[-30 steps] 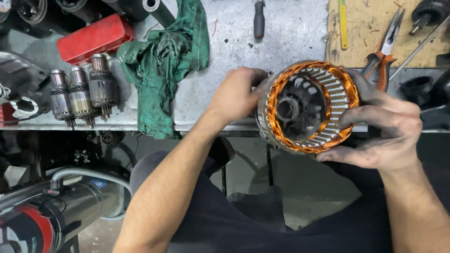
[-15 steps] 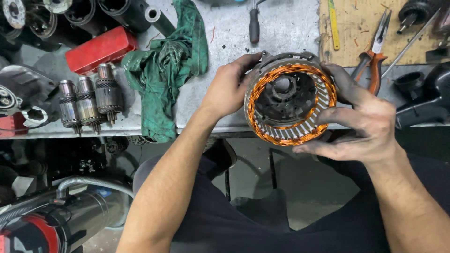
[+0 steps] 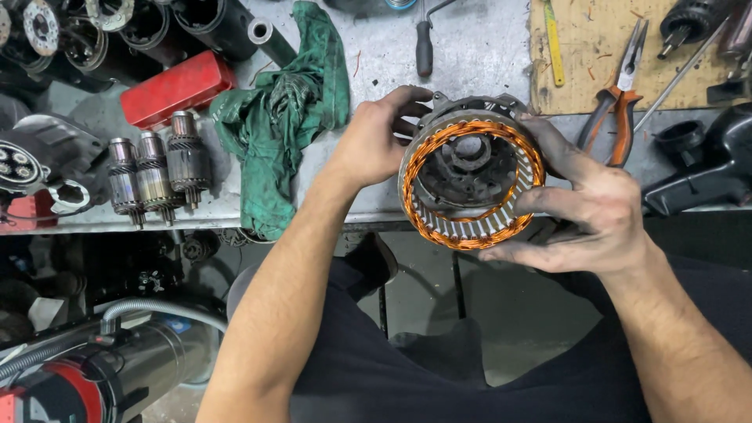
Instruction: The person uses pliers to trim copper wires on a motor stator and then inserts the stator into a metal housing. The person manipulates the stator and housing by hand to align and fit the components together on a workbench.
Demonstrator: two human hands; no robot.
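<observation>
I hold a round alternator stator housing [image 3: 470, 178] with an orange copper winding ring over the front edge of the grey workbench [image 3: 478, 55]. My left hand [image 3: 380, 141] grips its left rim, fingers curled over the top. My right hand [image 3: 595, 207], smeared with grease, wraps the right and lower side. The open end of the housing faces me, and a dark hub shows inside.
A green rag [image 3: 278, 117] lies left of the hands, beside three small armatures [image 3: 157, 176] and a red box [image 3: 176, 88]. Orange-handled pliers [image 3: 615, 102] rest on a wooden board [image 3: 619, 47]. A screwdriver [image 3: 424, 43] lies behind. Dark motor parts [image 3: 705, 168] sit at right.
Both hands have drawn the stator housing leftward and tilted it, so its open end faces me more squarely. The grip is unchanged.
</observation>
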